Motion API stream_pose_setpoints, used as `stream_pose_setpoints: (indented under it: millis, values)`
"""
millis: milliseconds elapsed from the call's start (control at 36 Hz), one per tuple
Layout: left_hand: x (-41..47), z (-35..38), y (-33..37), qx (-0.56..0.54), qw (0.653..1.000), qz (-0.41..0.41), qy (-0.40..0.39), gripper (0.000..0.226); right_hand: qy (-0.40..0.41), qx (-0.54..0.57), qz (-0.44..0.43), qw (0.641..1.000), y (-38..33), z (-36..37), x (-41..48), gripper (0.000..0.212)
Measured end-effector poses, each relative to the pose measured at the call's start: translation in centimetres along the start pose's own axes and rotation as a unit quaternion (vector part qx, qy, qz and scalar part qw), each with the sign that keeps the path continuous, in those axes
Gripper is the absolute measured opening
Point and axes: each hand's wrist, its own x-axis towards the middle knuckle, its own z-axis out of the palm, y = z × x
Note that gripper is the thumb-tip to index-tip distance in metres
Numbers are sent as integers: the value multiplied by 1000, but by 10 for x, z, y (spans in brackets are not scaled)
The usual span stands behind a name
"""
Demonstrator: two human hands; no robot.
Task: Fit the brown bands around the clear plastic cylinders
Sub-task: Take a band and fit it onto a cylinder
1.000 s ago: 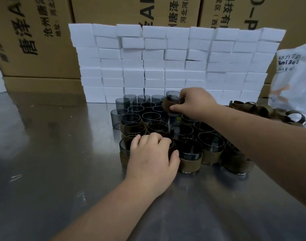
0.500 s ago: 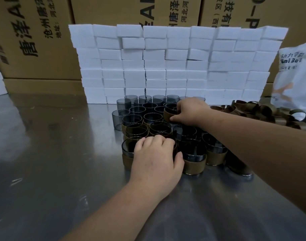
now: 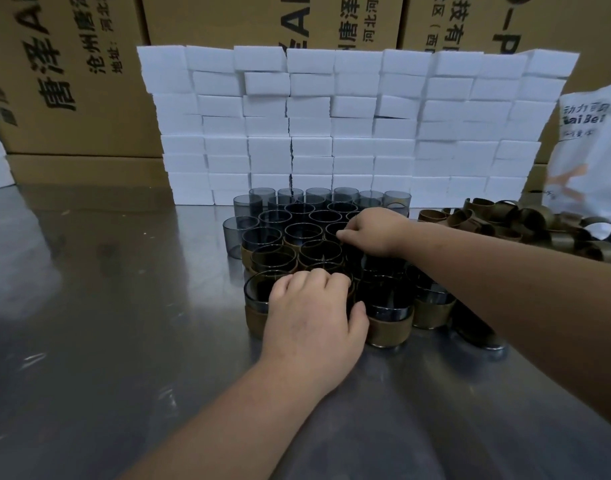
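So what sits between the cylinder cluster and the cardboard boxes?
A stacked wall of white foam blocks, behind the cylinders and in front of the cardboard boxes; head view.

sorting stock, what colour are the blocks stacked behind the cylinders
The blocks are white; head view.

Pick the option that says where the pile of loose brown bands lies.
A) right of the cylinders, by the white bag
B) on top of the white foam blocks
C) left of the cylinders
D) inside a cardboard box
A: the loose brown bands lie heaped on the steel table, right of the cylinders and just in front of the white bag.
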Motion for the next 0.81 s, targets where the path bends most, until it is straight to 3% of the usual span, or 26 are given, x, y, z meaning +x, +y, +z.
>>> stream_pose_setpoints:
  millis: [167,389,528,639,806]
  values:
    - [0,1,-1,-5,1000,-1,-7,30,93,54,46,993,44,-28,-19,36]
    - [1,2,1,4,1000,-2,-1,29,18,-82,218,972,146,-51,-43,44]
    - [0,1,3,4,1000,-5,2,38,-12,-88,218,972,175,-39,-49,66]
    - [1,1,2,3,1000,-3,2,37,-25,-124,188,974,176,-31,-42,96]
    - [0,0,2,7,1000,-2,-5,37,-94,-189,173,962,176,-13,-24,74]
